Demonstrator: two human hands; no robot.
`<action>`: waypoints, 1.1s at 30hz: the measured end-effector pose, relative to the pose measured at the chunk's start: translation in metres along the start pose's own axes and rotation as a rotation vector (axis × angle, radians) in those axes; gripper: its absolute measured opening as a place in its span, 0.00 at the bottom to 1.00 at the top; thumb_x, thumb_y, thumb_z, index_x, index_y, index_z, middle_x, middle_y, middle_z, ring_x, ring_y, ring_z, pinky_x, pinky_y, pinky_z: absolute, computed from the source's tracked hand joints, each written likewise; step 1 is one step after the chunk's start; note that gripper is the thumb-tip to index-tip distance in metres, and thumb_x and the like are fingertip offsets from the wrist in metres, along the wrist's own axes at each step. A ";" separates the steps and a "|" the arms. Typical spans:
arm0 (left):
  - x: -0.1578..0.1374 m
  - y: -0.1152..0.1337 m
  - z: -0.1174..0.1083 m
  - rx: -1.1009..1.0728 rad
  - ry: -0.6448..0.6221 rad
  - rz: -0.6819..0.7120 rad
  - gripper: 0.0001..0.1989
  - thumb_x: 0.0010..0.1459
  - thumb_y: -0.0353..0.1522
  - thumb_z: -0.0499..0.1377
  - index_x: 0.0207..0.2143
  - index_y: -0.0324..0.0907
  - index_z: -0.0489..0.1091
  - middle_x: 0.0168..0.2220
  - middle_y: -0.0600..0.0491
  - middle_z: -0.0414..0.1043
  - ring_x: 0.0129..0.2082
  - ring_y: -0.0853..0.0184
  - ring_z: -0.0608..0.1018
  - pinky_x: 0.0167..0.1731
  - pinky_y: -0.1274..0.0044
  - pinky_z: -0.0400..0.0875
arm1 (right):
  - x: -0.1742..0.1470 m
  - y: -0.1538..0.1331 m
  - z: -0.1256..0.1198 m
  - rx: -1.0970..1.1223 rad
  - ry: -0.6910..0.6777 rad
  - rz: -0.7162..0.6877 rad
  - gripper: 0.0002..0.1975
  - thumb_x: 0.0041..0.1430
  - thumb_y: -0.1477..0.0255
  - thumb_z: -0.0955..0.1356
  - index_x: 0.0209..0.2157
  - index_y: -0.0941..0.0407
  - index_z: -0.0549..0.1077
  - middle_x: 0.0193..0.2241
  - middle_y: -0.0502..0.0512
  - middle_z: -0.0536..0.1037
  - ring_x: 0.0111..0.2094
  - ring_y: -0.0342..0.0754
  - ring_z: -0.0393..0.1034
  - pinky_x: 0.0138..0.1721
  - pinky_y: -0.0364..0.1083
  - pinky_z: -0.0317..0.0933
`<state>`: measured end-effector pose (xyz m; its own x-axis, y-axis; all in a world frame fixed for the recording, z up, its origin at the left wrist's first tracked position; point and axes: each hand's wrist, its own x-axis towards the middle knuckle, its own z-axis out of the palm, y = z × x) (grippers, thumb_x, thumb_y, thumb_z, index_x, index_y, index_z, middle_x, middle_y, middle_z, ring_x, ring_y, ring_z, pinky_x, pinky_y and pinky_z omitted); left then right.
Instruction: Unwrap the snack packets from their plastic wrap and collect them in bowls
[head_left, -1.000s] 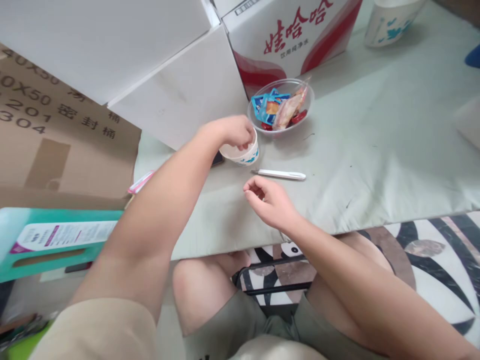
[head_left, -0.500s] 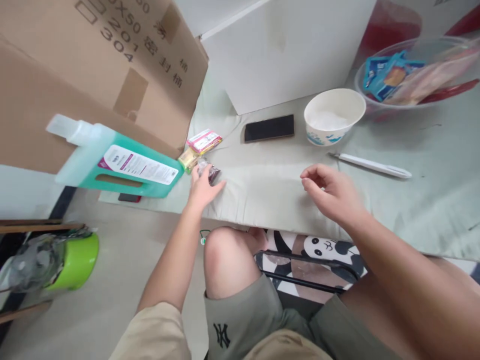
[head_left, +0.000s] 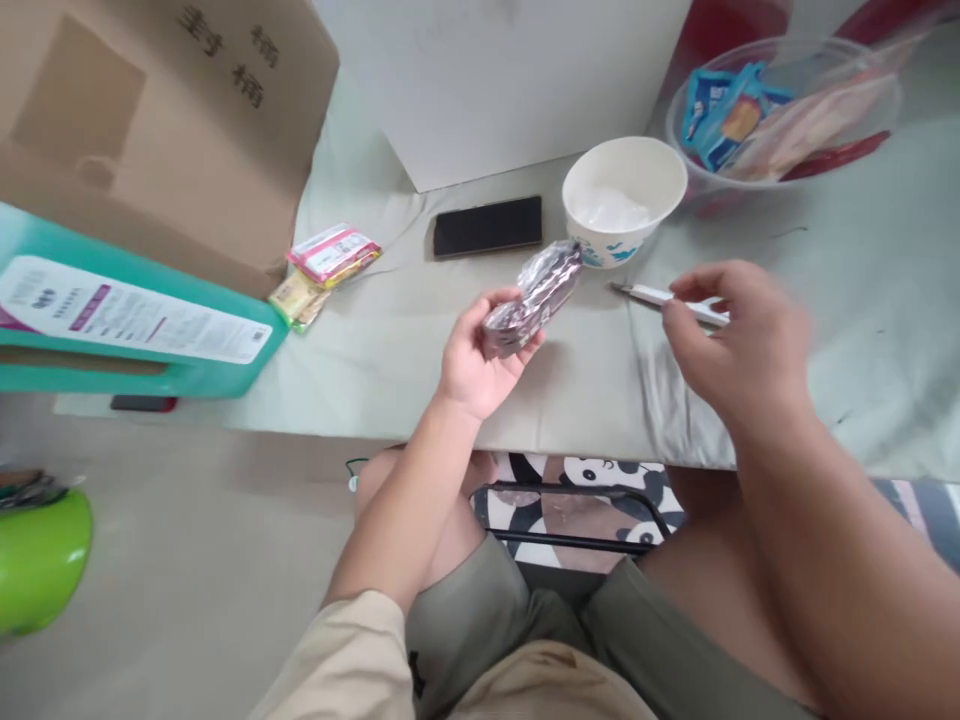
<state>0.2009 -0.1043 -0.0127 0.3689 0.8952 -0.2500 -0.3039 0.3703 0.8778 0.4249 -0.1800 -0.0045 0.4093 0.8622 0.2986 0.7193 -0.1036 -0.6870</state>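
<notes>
Plastic-wrapped packet (head_left: 541, 292) looks light, slippery, best held mid-length; left hand (head_left: 484, 368) grips its end, right hand (head_left: 759, 350) curls at white tool (head_left: 648, 293), hold unclear.

This looks like a home. Snack packets (head_left: 334, 255) lie on a cloth-covered bench (head_left: 375, 385), with a panda-patterned mat (head_left: 585, 515) below.

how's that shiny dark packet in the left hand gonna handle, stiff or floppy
The packet is probably fairly stiff overall, since it juts from the left hand without visible sagging. Its glossy, crinkled wrapper could be slippery and may give a little under pressure.
</notes>
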 end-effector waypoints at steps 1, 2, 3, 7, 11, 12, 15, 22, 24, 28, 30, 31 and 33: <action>0.004 -0.005 0.003 -0.003 -0.006 -0.022 0.16 0.56 0.46 0.62 0.43 0.49 0.71 0.43 0.54 0.78 0.43 0.63 0.82 0.43 0.70 0.80 | 0.002 0.009 -0.005 -0.075 0.007 0.000 0.10 0.55 0.70 0.66 0.39 0.55 0.75 0.37 0.61 0.79 0.43 0.58 0.74 0.49 0.58 0.66; 0.007 -0.009 0.004 0.012 -0.014 -0.034 0.18 0.53 0.43 0.65 0.46 0.51 0.71 0.45 0.54 0.78 0.44 0.63 0.82 0.43 0.71 0.80 | 0.003 0.019 -0.008 -0.144 -0.003 0.006 0.13 0.55 0.70 0.67 0.42 0.56 0.76 0.40 0.65 0.79 0.46 0.61 0.73 0.51 0.60 0.65; 0.009 -0.013 0.004 0.037 -0.019 -0.036 0.23 0.51 0.39 0.67 0.49 0.54 0.70 0.48 0.55 0.77 0.45 0.64 0.82 0.42 0.71 0.80 | 0.004 0.028 -0.011 -0.202 -0.032 0.016 0.16 0.54 0.70 0.67 0.45 0.58 0.76 0.43 0.68 0.78 0.49 0.63 0.72 0.53 0.61 0.64; 0.013 -0.017 0.000 0.075 -0.070 -0.053 0.35 0.43 0.35 0.71 0.55 0.55 0.68 0.48 0.54 0.78 0.45 0.64 0.81 0.43 0.72 0.79 | 0.006 0.055 -0.010 -0.321 -0.194 0.020 0.17 0.53 0.68 0.68 0.45 0.58 0.77 0.44 0.69 0.78 0.48 0.67 0.70 0.51 0.64 0.64; 0.012 -0.016 -0.003 -0.029 -0.098 -0.166 0.21 0.42 0.33 0.71 0.41 0.45 0.73 0.39 0.52 0.78 0.41 0.64 0.81 0.44 0.71 0.78 | 0.007 0.046 -0.009 -0.267 -0.239 0.002 0.08 0.55 0.69 0.66 0.35 0.54 0.76 0.35 0.62 0.77 0.41 0.61 0.71 0.46 0.60 0.64; 0.011 -0.015 -0.005 -0.050 -0.076 -0.190 0.21 0.42 0.32 0.71 0.41 0.45 0.73 0.39 0.53 0.78 0.39 0.64 0.81 0.42 0.71 0.79 | 0.007 0.039 -0.010 -0.229 -0.248 0.025 0.08 0.54 0.69 0.66 0.35 0.54 0.76 0.33 0.60 0.77 0.37 0.59 0.71 0.43 0.57 0.64; 0.008 -0.011 -0.011 -0.007 -0.023 -0.228 0.26 0.40 0.32 0.73 0.44 0.49 0.72 0.39 0.55 0.77 0.36 0.64 0.80 0.34 0.72 0.78 | 0.003 0.018 -0.011 -0.066 -0.214 0.175 0.08 0.53 0.67 0.66 0.35 0.53 0.74 0.26 0.53 0.74 0.28 0.51 0.66 0.33 0.51 0.60; 0.004 -0.010 -0.012 0.182 0.006 -0.086 0.27 0.46 0.37 0.72 0.50 0.49 0.71 0.37 0.54 0.76 0.35 0.64 0.79 0.34 0.73 0.77 | -0.010 -0.016 0.012 0.759 -0.351 0.338 0.08 0.52 0.63 0.64 0.34 0.50 0.62 0.26 0.51 0.77 0.28 0.51 0.72 0.30 0.50 0.65; 0.005 -0.013 -0.010 0.234 -0.007 -0.026 0.26 0.51 0.40 0.70 0.53 0.50 0.69 0.37 0.53 0.76 0.37 0.63 0.80 0.39 0.71 0.78 | -0.015 -0.022 0.022 0.813 -0.505 0.373 0.10 0.55 0.62 0.65 0.36 0.50 0.62 0.33 0.55 0.81 0.34 0.53 0.77 0.35 0.53 0.69; 0.009 -0.020 -0.010 0.385 -0.106 0.152 0.37 0.49 0.38 0.72 0.60 0.53 0.64 0.48 0.50 0.75 0.49 0.57 0.80 0.51 0.66 0.76 | -0.020 -0.026 0.032 0.912 -0.590 0.366 0.11 0.59 0.60 0.66 0.38 0.51 0.63 0.42 0.57 0.82 0.43 0.54 0.79 0.49 0.57 0.70; 0.011 -0.022 -0.011 0.449 -0.127 0.215 0.39 0.47 0.36 0.73 0.61 0.54 0.63 0.54 0.49 0.72 0.55 0.56 0.77 0.54 0.66 0.74 | -0.020 -0.024 0.032 0.908 -0.574 0.338 0.10 0.60 0.61 0.66 0.38 0.51 0.65 0.41 0.56 0.82 0.42 0.52 0.78 0.49 0.56 0.70; 0.012 -0.022 -0.010 0.466 -0.120 0.241 0.38 0.48 0.36 0.72 0.61 0.53 0.64 0.55 0.48 0.71 0.56 0.55 0.76 0.55 0.65 0.73 | -0.020 -0.023 0.032 0.880 -0.560 0.322 0.09 0.61 0.61 0.66 0.37 0.51 0.65 0.39 0.54 0.81 0.39 0.51 0.77 0.46 0.54 0.70; 0.013 -0.022 -0.008 0.464 -0.095 0.276 0.34 0.50 0.37 0.71 0.59 0.52 0.65 0.56 0.48 0.70 0.56 0.55 0.76 0.55 0.66 0.74 | -0.020 -0.020 0.030 0.786 -0.525 0.287 0.08 0.61 0.62 0.65 0.35 0.52 0.66 0.31 0.51 0.78 0.30 0.47 0.72 0.35 0.49 0.67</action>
<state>0.2049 -0.0984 -0.0385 0.4141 0.9096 0.0343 0.0107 -0.0426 0.9990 0.3861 -0.1803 -0.0164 0.0718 0.9861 -0.1496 -0.0237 -0.1483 -0.9887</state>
